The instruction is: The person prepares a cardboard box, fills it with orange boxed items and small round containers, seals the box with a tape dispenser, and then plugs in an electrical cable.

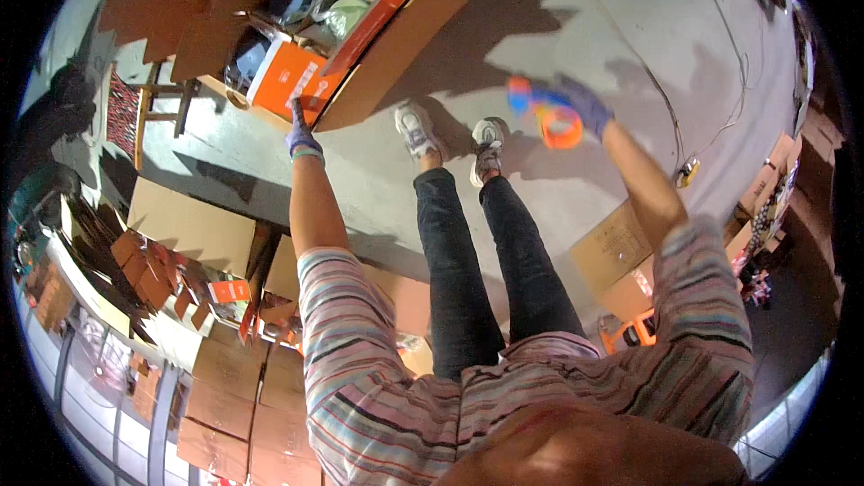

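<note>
At the upper left, a large cardboard carton point(409, 36) stands with its flaps spread, packed with orange boxes point(286, 76) and clear plastic-wrapped items point(342, 13), one of them pale green. My left hand point(304, 137), in a purple-blue glove, reaches to the carton's near edge. A finger stretches out against the nearest orange box. Over the floor to the right, my gloved right hand point(587, 106) grips an orange and blue tape dispenser point(560, 126). Motion smears that hand and the dispenser, and the dispenser is apart from the carton.
My shoes point(489, 148) are on the grey floor just below the carton. A wooden stool point(162, 108) stands left of it. Stacked cardboard boxes point(220, 396) fill the lower left; another carton point(612, 247) sits by my right arm. A cable point(643, 63) crosses the floor at right.
</note>
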`<act>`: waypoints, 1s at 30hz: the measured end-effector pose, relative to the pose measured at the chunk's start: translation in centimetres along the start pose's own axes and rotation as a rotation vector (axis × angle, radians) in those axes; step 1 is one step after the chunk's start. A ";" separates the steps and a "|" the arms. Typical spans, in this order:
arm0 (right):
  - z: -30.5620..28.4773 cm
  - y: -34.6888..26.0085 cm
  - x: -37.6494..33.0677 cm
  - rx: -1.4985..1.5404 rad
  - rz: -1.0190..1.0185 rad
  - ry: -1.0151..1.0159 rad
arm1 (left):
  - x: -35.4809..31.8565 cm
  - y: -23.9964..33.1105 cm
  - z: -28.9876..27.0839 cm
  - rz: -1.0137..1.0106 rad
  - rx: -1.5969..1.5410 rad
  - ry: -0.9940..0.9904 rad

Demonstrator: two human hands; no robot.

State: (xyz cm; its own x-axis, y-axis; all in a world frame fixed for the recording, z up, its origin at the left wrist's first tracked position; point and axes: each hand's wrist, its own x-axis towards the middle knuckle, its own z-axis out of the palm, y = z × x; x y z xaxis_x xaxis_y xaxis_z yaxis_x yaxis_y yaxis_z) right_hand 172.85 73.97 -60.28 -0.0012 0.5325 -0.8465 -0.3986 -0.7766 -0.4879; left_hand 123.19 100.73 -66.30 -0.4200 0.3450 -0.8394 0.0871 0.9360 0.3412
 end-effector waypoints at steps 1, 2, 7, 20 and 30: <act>-0.5 -4.1 4.7 0.351 0.086 -0.192 | 2.1 -0.4 -0.7 0.140 -0.094 -0.191; 3.2 -9.7 9.8 0.203 0.089 -0.184 | 5.3 1.7 -4.6 0.333 -0.185 -0.326; 9.0 -20.3 21.7 0.001 -0.223 -0.011 | 7.4 -0.1 -5.6 0.206 -0.105 -0.157; 12.7 -19.0 25.6 -0.167 -0.222 -0.100 | 1.9 -0.7 -3.3 0.462 -0.297 -0.088; -3.9 -8.4 17.2 0.248 -0.189 -0.244 | -10.9 -16.1 4.0 0.136 -0.163 -0.215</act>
State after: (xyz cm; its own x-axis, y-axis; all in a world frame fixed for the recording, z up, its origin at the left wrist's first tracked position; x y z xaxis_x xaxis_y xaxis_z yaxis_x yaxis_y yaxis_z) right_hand 179.73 88.31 -71.59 -0.1129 0.7458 -0.6565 -0.6219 -0.5684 -0.5387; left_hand 130.03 82.21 -64.33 -0.2121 0.4897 -0.8457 -0.0242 0.8625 0.5055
